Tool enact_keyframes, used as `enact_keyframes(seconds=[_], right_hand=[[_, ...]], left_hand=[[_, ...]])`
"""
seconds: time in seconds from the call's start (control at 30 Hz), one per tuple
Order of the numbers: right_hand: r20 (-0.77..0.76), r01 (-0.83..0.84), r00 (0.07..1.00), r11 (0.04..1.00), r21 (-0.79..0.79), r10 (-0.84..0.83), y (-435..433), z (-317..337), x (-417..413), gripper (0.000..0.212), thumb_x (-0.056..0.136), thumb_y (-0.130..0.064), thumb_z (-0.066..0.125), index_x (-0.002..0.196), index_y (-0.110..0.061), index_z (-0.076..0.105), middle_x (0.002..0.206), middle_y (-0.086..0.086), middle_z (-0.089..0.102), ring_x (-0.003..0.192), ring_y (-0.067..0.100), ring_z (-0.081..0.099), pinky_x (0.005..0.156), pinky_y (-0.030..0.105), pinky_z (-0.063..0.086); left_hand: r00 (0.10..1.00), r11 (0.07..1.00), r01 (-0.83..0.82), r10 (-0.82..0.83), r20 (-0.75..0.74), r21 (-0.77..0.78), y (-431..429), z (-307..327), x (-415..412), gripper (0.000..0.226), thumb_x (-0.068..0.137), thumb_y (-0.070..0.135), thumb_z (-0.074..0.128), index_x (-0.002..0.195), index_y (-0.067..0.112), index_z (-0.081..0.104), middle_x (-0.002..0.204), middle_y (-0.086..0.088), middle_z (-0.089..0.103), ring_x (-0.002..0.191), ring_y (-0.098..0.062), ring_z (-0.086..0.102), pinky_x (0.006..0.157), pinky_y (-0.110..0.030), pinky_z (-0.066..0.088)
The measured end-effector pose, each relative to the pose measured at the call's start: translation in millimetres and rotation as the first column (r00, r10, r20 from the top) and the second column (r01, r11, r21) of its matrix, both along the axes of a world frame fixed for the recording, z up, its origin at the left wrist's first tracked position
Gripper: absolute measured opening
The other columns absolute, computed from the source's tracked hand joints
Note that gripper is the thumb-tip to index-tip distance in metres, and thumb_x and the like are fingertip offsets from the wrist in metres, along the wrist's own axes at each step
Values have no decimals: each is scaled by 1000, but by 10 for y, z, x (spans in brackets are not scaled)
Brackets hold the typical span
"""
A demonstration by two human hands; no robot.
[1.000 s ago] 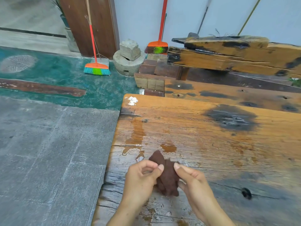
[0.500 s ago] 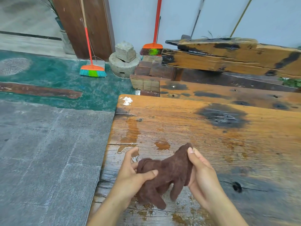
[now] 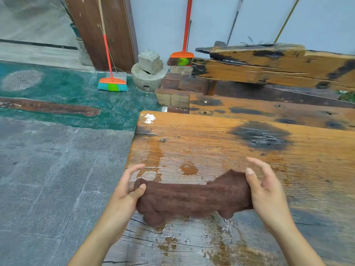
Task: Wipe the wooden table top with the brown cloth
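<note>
A brown cloth (image 3: 194, 198) is stretched out sideways just above the wet near-left part of the wooden table top (image 3: 221, 143). My left hand (image 3: 126, 194) pinches the cloth's left end between thumb and fingers. My right hand (image 3: 267, 194) holds the right end with the thumb pressed on it, the other fingers spread loosely. A lower fold of the cloth hangs down to the wood near my left hand. The table top is orange-brown with dark burnt patches and shiny wet streaks.
The table's left edge (image 3: 132, 150) drops to a grey stone floor (image 3: 48, 179). Behind the table lie stacked old wooden beams (image 3: 269, 70). Two orange brooms (image 3: 112, 84) lean at the wall beside a stone millstone (image 3: 148, 75).
Both hands have drawn apart, spreading the bunched cloth into a long strip. The view has shifted slightly left.
</note>
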State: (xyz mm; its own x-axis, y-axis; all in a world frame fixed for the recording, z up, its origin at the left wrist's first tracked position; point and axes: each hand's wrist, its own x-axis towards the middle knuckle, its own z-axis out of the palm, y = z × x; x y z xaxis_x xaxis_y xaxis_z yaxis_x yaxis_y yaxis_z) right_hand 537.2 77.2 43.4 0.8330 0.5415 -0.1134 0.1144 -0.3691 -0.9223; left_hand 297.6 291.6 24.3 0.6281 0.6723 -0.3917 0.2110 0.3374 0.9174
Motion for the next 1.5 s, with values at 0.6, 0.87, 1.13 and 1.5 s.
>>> enact_keyframes(seconds=[0.6,0.87,1.13,1.5], right_hand=[[-647,-323,569,861,392,508,-403,372,331,40,75,-37,90,82,-3,71,90,11,73,82,22,71,72,33,54],[-633,135,774,977,167,1,-177,-101,-348,32,93,3,64,97,-22,83,101,8,80,90,24,78,70,33,64],[-617,-219,745,967,132,253,-10,18,-570,43,92,-39,70,133,-27,67,116,-6,78,110,9,73,97,34,59],[-640,92,712,865,494,290,-180,-264,-394,86,106,-59,31,161,4,16,166,28,21,155,41,23,127,58,5]], left_hand=[[986,994,104,-98,137,-36,-196,620,340,28,85,39,67,85,13,58,78,-5,59,66,-20,53,56,-26,40],[978,971,-206,203,-38,-121,-804,373,803,12,90,33,66,84,23,64,74,-4,71,66,-14,67,55,-26,49],[997,952,-79,78,-14,-295,-1099,143,827,46,68,52,82,101,24,67,94,-8,76,84,-19,73,59,-24,53],[952,846,172,-11,305,-505,-994,254,817,47,70,9,79,115,10,68,115,-21,69,98,-30,70,77,-33,56]])
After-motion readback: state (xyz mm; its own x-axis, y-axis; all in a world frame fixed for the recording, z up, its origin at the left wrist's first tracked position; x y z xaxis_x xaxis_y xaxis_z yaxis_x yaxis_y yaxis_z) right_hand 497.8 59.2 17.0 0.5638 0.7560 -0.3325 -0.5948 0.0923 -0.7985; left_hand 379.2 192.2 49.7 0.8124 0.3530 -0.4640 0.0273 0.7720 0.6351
